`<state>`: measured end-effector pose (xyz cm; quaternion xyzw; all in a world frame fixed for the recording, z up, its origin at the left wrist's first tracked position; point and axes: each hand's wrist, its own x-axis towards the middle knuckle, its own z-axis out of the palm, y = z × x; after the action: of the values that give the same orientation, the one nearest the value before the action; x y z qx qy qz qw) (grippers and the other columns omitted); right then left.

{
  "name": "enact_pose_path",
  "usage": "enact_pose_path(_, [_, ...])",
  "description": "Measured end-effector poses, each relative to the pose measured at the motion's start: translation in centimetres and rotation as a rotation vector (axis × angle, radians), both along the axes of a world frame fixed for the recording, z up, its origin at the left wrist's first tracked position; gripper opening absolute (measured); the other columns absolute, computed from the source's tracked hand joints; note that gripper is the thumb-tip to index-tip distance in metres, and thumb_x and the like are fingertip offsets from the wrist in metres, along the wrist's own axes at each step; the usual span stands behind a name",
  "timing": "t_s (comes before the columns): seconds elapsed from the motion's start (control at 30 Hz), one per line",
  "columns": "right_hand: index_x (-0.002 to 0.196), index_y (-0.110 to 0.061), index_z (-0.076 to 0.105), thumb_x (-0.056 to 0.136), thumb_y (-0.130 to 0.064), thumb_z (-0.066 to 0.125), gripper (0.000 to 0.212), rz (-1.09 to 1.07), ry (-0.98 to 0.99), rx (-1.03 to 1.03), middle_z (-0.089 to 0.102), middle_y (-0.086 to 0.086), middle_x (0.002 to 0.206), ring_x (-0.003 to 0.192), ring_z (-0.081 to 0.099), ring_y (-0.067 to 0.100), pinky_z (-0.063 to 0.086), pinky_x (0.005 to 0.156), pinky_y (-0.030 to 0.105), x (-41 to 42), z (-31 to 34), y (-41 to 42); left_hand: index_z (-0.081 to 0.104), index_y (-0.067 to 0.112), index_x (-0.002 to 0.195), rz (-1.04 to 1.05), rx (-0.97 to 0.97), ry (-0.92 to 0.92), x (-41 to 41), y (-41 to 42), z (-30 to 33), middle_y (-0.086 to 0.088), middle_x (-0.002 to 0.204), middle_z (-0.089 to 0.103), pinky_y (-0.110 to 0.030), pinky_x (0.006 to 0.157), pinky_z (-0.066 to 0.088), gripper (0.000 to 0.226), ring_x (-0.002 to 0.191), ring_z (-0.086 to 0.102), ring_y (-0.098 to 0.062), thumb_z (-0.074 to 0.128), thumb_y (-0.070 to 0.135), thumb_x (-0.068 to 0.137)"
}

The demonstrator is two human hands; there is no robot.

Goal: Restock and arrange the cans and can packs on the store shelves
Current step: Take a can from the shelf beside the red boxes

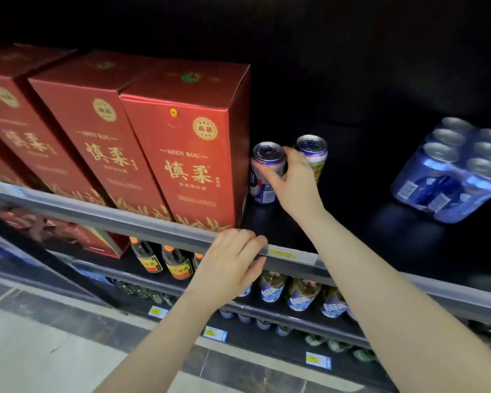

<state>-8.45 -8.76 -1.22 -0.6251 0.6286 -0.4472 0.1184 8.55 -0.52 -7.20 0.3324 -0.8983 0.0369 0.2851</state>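
Note:
Two blue and white cans stand on the dark upper shelf (352, 239) beside the red boxes. My right hand (292, 182) wraps its fingers around the left can (262, 171). The second can (313, 154) stands just behind and to the right of that hand, partly hidden by it. A shrink-wrapped pack of blue cans (454, 171) sits further right on the same shelf. My left hand (233, 265) rests on the grey front rail (125, 219) of that shelf, fingers curled over its edge, holding nothing else.
Tall red liquor boxes (190, 148) fill the shelf left of the cans, touching the left can. Below are dark bottles (176, 262) and blue-labelled bottles (301, 296). Price tags (318, 360) line the lower rails. Tiled floor lies at the lower left.

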Motion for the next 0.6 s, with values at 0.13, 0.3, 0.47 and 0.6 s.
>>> enact_pose_path(0.13, [0.128, -0.002, 0.051, 0.087, -0.036, 0.063, 0.055, -0.080, 0.070, -0.064, 0.055, 0.019, 0.119, 0.111, 0.052, 0.027, 0.025, 0.078, 0.008, 0.7, -0.7, -0.8, 0.055, 0.009, 0.111, -0.014, -0.009, -0.007, 0.1, -0.3, -0.1, -0.009, 0.095, 0.060, -0.038, 0.082, 0.041, 0.025, 0.085, 0.056, -0.028, 0.056, 0.019, 0.088])
enact_pose_path(0.3, [0.138, -0.001, 0.041, 0.088, -0.032, 0.063, 0.062, -0.119, 0.037, -0.084, 0.048, 0.019, 0.129, 0.119, 0.048, 0.030, 0.027, 0.085, 0.012, 1.5, -0.6, -0.2, 0.052, 0.010, 0.110, -0.008, 0.001, 0.003, 0.0, -0.4, -0.2, -0.009, 0.093, 0.060, -0.040, 0.078, 0.042, 0.025, 0.083, 0.056, -0.029, 0.056, 0.018, 0.087])
enact_pose_path(0.47, [0.142, -0.014, 0.035, 0.089, -0.036, 0.060, 0.063, -0.028, 0.067, -0.066, 0.043, 0.008, 0.137, 0.103, 0.060, 0.028, 0.051, 0.084, 0.034, 0.6, 0.1, 3.0, 0.059, 0.008, 0.109, 0.029, 0.088, 0.008, -0.3, 0.1, 0.6, -0.007, 0.094, 0.060, -0.034, 0.080, 0.040, 0.026, 0.085, 0.055, -0.025, 0.054, 0.023, 0.088])
enact_pose_path(0.6, [0.136, -0.018, 0.045, 0.096, -0.037, 0.046, 0.045, -0.075, 0.350, 0.029, 0.049, 0.000, 0.135, 0.112, 0.053, 0.021, 0.052, 0.080, 0.040, -3.1, 0.6, 8.7, 0.058, 0.010, 0.112, -0.004, 0.219, 0.016, -1.7, 1.1, 2.5, -0.002, 0.098, 0.059, -0.027, 0.077, 0.044, 0.031, 0.090, 0.054, -0.018, 0.049, 0.030, 0.090])
